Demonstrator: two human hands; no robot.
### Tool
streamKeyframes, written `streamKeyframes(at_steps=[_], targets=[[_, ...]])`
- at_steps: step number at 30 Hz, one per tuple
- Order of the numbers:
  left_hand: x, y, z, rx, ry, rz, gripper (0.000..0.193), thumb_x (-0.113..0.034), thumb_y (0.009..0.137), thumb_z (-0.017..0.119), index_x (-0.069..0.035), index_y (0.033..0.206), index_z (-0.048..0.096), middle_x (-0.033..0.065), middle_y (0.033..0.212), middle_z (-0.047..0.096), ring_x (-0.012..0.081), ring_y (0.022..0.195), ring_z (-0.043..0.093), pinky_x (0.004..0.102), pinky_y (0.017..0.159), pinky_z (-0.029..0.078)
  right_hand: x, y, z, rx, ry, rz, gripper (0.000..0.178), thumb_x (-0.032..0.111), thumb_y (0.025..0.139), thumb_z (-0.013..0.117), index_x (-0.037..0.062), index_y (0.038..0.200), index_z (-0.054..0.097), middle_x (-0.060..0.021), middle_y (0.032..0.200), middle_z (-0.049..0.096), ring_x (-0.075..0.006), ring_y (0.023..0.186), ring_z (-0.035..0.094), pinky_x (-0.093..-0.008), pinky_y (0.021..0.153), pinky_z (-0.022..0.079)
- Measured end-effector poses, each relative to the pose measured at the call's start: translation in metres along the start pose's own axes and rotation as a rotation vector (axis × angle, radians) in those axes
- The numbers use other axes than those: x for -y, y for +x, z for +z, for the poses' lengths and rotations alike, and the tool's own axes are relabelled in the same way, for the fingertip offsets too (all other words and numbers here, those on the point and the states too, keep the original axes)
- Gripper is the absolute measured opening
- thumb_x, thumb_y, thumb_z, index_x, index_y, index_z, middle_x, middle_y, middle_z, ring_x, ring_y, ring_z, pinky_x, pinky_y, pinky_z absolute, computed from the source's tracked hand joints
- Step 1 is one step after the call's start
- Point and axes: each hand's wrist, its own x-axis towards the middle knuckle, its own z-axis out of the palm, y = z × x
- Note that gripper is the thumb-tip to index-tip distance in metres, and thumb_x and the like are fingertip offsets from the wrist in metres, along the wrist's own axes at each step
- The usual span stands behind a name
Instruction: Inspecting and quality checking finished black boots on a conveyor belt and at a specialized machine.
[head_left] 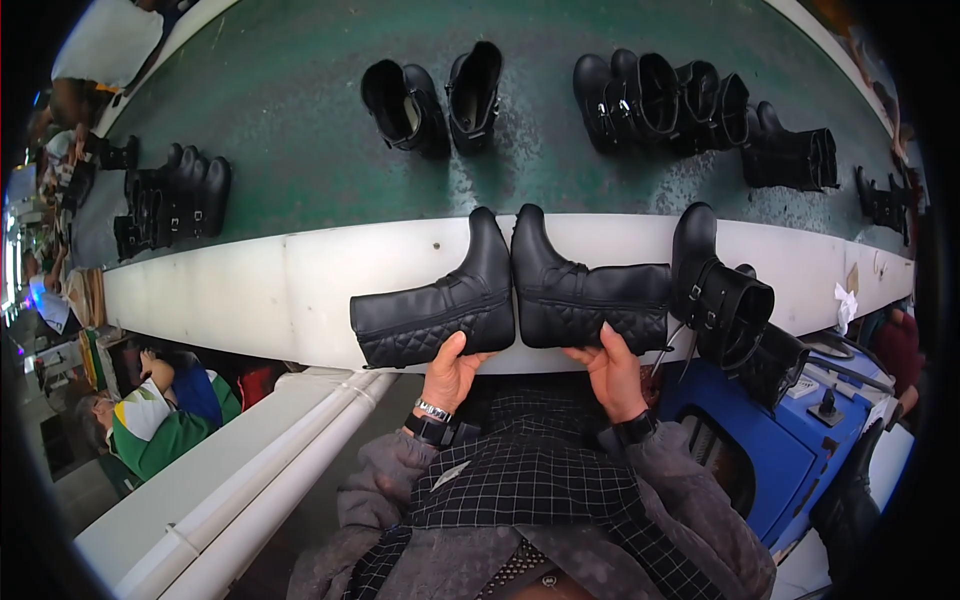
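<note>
Two black boots with quilted heel sides and straps lie on their sides on a white ledge, soles facing each other. My left hand (452, 373) grips the left boot (435, 312) at its quilted lower edge, thumb on top and fingers underneath. The right boot (590, 300) is held the same way by my right hand (612, 375). Their toes point away from me and their shafts spread outward to either side. Close to the right boot's shaft, another black boot with buckles (722, 290) rests on the ledge.
Beyond the white ledge (250, 290) runs a green belt (290, 120). It carries a pair of boots (473, 95) and more boot groups at left (205, 195) and right (640, 100). A blue machine (770, 450) stands at my right, white pipes (270, 465) at my left. A person in green (160, 430) sits at left.
</note>
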Motion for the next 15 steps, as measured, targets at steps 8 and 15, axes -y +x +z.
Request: streamKeyframes(at_steps=[8, 15], targets=[[-0.048, -0.015, 0.021, 0.22, 1.404, 0.426, 0.06, -0.019, 0.082, 0.063, -0.001, 0.135, 0.039, 0.0192, 0.134, 0.043, 0.0321, 0.127, 0.04, 0.0356, 0.102, 0.034, 0.062, -0.025, 0.032, 0.201, -1.189, -0.325, 0.036, 0.0, 0.082, 0.06, -0.0038, 0.118, 0.055, -0.0137, 0.116, 0.059, -0.0183, 0.107, 0.056, -0.0302, 0.094, 0.041], [-0.03, 0.028, 0.017, -0.295, 0.902, 0.129, 0.047, -0.033, 0.093, 0.053, 0.003, 0.123, 0.046, 0.0116, 0.098, 0.059, 0.016, 0.089, 0.055, 0.0288, 0.08, 0.045, 0.02, 0.045, -0.038, 0.356, 0.109, -0.029, 0.043, 0.022, 0.094, 0.052, -0.0022, 0.128, 0.044, -0.0081, 0.113, 0.057, -0.0132, 0.104, 0.055, -0.0234, 0.088, 0.044]])
